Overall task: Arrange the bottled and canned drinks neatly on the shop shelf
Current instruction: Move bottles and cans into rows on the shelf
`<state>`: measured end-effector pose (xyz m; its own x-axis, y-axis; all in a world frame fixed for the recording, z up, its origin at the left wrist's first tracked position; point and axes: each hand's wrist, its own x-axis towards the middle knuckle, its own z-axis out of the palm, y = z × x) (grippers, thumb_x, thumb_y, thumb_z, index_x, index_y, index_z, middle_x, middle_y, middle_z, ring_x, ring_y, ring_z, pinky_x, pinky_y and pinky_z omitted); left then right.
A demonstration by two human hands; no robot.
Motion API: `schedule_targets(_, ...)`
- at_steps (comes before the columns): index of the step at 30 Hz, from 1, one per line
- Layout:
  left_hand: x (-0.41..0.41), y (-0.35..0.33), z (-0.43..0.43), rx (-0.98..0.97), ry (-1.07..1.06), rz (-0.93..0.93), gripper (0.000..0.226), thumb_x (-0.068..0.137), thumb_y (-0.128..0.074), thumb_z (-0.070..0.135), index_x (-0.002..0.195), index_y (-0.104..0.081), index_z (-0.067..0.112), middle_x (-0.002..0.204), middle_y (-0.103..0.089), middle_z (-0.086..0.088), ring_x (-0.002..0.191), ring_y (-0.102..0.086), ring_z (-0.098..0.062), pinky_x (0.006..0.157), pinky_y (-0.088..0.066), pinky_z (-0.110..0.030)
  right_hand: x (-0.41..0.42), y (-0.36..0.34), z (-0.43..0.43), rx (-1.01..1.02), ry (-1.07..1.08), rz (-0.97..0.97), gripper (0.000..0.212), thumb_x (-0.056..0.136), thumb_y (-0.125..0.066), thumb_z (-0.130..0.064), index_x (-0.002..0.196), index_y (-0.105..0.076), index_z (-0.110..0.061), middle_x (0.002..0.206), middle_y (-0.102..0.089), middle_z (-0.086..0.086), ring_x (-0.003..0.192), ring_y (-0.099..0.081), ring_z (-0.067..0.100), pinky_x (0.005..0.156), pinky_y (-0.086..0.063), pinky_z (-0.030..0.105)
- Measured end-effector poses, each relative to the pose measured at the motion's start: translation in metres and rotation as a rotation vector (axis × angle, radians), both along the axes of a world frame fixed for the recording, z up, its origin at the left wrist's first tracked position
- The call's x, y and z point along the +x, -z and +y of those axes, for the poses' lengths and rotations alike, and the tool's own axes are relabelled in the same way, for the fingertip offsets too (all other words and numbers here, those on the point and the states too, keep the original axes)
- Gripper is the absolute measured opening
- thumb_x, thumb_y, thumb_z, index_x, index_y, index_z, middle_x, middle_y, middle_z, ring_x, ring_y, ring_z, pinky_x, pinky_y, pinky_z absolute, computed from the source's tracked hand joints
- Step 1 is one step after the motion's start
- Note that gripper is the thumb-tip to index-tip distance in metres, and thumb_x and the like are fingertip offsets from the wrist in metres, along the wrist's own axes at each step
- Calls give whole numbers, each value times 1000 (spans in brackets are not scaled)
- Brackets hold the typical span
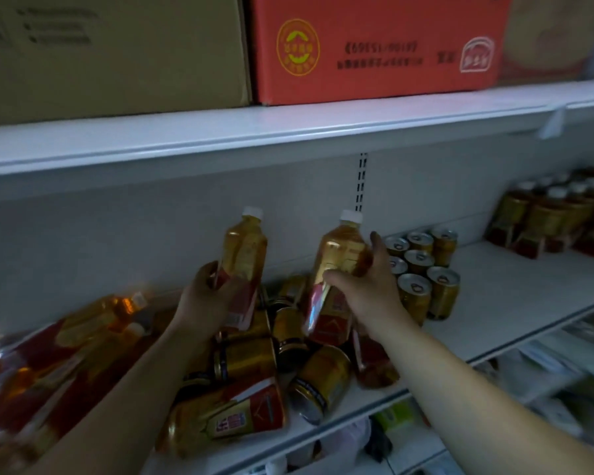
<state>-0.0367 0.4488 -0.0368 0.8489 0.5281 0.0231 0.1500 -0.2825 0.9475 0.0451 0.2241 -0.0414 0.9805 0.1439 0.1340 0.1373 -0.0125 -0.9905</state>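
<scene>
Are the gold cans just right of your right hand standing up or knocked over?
Upright. The grouped gold cans stand in rows, pull-tab tops facing up, beside the right hand.

The white shelf [515, 296] in front of me had gold cans [420, 260] standing in neat rows. Just beside them, tipped cans [244, 359] lay in a messy pile. At my left, lying bottles [83, 323] were heaped together, and standing bottles [546, 214] were far off at my right.

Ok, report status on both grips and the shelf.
Left grip holds amber plastic bottle, white cap up. Right grip holds second amber plastic bottle. Toppled gold metal cans heaped below both; upright gold cans stand right.
</scene>
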Motion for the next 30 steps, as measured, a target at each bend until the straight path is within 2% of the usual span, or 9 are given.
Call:
schedule_targets(3,9,-2,-47,-380,96,-84,35,84,-66,37,115,-54,25,105,-68,-4,85,-70,-24,67,-58,-39,-4,-3,-39,231,109,103,79,57,-77,-18,131,-49,-20,106,-68,6,91,-68,27,75,-56,40)
schedule_targets(6,20,2,-103,-611,215,-102,18,88,-60,21,106,-59,26,87,-74,-3,75,-72,-22,55,-56,-36,-5,-6,-87,422,140,152,42,70,-70,-1,110,-60,-11,92,-71,18,76,-70,33,64,-58,42)
schedule_targets(8,29,6,-143,-696,264,-58,24,87,-58,21,110,-58,26,84,-75,-5,75,-72,-25,56,-57,-39,-3,-5,-127,431,184,135,34,75,-66,6,105,-59,-10,83,-70,16,66,-69,30,54,-55,36)
schedule_targets(10,42,9,-186,-718,299,0,30,85,-61,31,114,-56,26,91,-73,-11,80,-71,-31,67,-58,-50,-1,-4,-171,427,220,113,43,69,-72,1,109,-57,-8,85,-68,16,65,-69,29,54,-54,35)
schedule_targets(16,92,12,-337,-559,434,-11,33,79,-66,48,105,-57,31,92,-74,-6,81,-72,-27,76,-57,-46,15,-7,-325,229,341,-7,69,49,-78,-15,114,-54,-18,94,-69,9,80,-70,27,65,-56,42)
schedule_targets(22,146,15,-468,-328,542,-83,31,75,-73,39,101,-56,36,98,-68,7,85,-67,-13,66,-51,-30,38,-12,-456,-80,479,-94,74,61,-85,-11,118,-44,-32,108,-61,0,93,-63,18,72,-51,34)
schedule_targets(25,175,23,-507,-253,589,-55,48,72,-78,31,113,-54,28,103,-66,4,90,-64,-13,72,-49,-31,58,-9,-499,-267,493,-109,79,60,-86,-20,118,-36,-40,115,-52,-3,101,-54,17,79,-42,33)
schedule_targets(27,198,31,-524,-193,611,-26,55,70,-80,26,117,-51,25,104,-65,3,92,-63,-14,72,-48,-30,79,-3,-519,-351,482,-93,81,61,-85,-24,121,-34,-40,116,-49,-5,104,-50,17,82,-40,35)
schedule_targets(30,227,42,-534,-123,603,-8,66,64,-81,18,122,-49,21,109,-65,-3,99,-63,-22,84,-52,-38,115,8,-529,-437,470,-86,82,60,-85,-25,124,-34,-36,117,-41,-6,105,-45,16,83,-37,35)
